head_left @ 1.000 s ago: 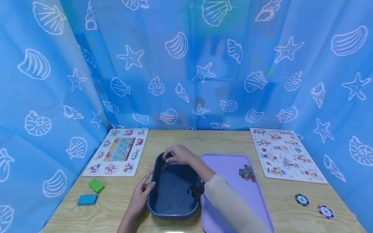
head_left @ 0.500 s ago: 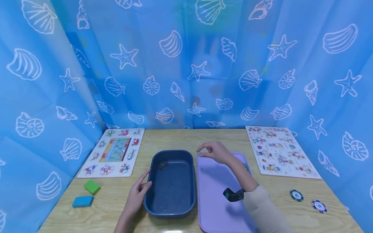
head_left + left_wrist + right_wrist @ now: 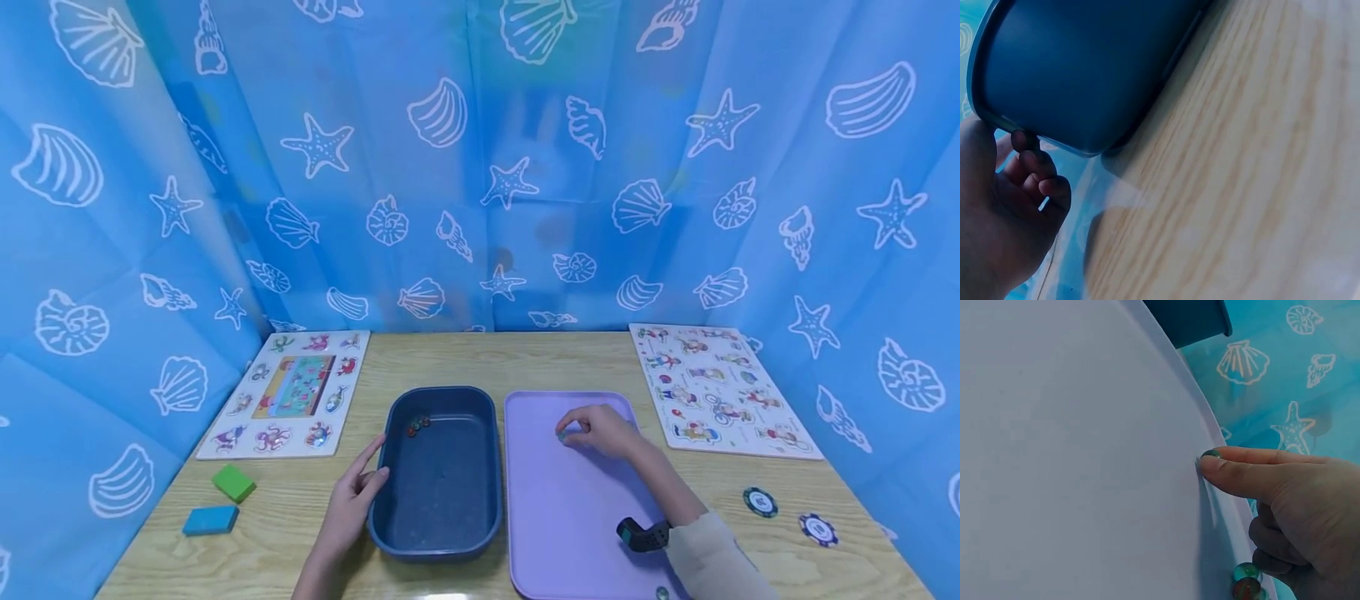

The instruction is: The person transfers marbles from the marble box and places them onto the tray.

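Observation:
My left hand grips the left rim of a dark blue tub, thumb on the rim and fingers outside; in the left wrist view the fingers curl beside the tub's wall. A few red and green marbles lie in the tub's far left corner. Over the far half of a purple tray, my right hand pinches a green glass marble between thumb and index finger. More marbles, green and red, sit by the tray's edge below that hand; in the head view it hides them.
A lone marble lies at the tray's near end. Picture puzzle boards stand back left and back right. Green and blue blocks lie left; poker chips lie right. A blue shell-print curtain hangs behind.
My right hand has moved right from the tub's far left corner to above the purple tray, carrying the green marble. Fewer marbles show in the tub. My left hand keeps holding the rim.

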A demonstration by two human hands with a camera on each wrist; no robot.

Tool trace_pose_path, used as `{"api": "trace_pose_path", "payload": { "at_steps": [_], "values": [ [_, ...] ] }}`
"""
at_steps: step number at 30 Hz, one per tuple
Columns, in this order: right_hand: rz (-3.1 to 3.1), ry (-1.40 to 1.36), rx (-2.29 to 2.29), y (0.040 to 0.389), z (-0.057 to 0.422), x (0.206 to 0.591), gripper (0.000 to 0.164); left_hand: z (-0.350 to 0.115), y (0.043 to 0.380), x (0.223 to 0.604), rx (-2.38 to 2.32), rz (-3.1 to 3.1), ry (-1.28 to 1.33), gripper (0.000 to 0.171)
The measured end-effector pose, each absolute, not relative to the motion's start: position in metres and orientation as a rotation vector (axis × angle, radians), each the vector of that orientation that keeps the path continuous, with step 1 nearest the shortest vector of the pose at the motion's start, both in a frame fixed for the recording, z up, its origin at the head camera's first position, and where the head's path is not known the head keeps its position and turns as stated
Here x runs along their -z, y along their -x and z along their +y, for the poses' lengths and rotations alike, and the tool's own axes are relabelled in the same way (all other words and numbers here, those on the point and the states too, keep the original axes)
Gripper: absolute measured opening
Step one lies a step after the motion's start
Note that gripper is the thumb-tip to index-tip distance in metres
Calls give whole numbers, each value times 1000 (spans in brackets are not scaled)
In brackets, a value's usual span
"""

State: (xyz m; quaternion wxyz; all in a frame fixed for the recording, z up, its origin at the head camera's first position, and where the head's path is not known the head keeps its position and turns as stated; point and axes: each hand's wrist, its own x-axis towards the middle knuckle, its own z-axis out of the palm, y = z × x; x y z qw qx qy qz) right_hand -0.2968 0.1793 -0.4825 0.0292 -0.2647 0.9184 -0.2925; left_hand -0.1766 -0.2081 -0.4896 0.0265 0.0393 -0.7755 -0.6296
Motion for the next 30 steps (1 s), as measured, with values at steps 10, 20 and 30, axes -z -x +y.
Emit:
{"api": "trace_pose_path", "payload": {
  "at_steps": [10,20,30],
  "values": [
    [2893,804,1021,294,162,458,21,-209,178,492,1959,-2392,-106,44],
    [2813,1088,1064,295,71,413,17,-210,177,491,1920,-2412,-112,45],
    [2807,1174,792,312,-2,416,18,-209,178,488,1909,-2441,-132,45]
  ]
}}
